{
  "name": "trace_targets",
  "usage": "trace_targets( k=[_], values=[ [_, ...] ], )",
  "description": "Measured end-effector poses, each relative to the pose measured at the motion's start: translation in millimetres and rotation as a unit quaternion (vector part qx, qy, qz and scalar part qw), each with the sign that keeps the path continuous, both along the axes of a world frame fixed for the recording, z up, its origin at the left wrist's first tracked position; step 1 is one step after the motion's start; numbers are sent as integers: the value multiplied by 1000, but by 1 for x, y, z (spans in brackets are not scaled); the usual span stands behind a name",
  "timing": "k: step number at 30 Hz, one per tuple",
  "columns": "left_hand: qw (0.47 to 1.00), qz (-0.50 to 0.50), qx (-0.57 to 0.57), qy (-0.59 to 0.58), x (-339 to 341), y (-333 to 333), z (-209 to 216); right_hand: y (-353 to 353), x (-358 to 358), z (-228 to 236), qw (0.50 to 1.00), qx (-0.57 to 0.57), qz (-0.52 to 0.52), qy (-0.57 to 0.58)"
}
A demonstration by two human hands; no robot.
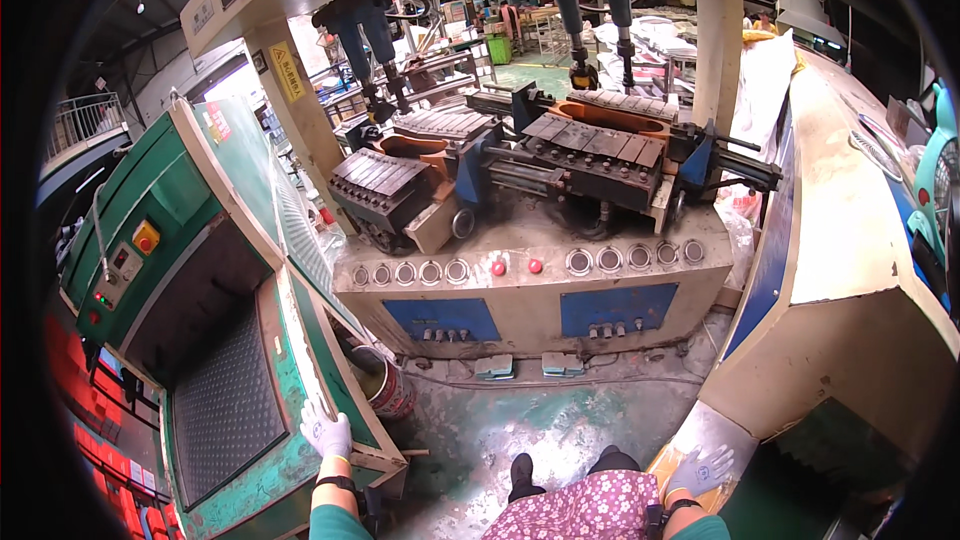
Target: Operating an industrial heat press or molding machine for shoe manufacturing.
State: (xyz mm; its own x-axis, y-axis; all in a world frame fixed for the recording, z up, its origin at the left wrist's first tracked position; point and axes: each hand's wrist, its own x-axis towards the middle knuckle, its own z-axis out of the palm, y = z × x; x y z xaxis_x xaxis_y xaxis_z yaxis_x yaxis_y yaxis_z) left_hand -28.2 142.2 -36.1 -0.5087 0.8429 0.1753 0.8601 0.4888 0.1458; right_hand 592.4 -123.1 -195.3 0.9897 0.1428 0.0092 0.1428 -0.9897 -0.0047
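Note:
My left hand, in a pale glove, lies with its fingers stretched out on the cream edge of a green machine that has a dark dimpled bed. On the other side my right hand, gloved too, is spread flat against the lower end of a cream machine housing. Nothing shows in either hand. Ahead stands a cream two-station machine. Its left metal-plated fixture and right fixture each sit beside an orange curved block. Both hands are well away from them.
Two foot pedals, left and right, are on the floor before the machine, with a cable nearby. A bucket stands beside the green machine. Red boxes are at far left. A teal fan is at far right.

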Motion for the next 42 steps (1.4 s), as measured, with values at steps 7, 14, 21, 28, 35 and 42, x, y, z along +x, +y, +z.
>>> trace_targets(
  k=[7, 14, 21, 28, 35, 42],
  values=[
    [1000, -4, 17, 7, 0, -9, 0, -7, -1, 1, 1000, 3, -3, -5],
    [987, -123, 101, 5, -24, 6, -16, -26, -15, 19, 957, 232, 15, 172],
    [963, -250, 72, -71, 31, -42, 59, 10, 13, -11, 993, 115, 4, 3],
    [950, -235, -12, -203, 72, -36, 58, -24, 20, -14, 997, 66, -27, -3],
    [944, -211, -26, -251, 51, -44, 56, -17, 14, -14, 998, 56, -17, -3],
    [941, -167, -23, -293, 42, -41, 53, -5, 12, -5, 999, 51, -11, 14]
  ],
)
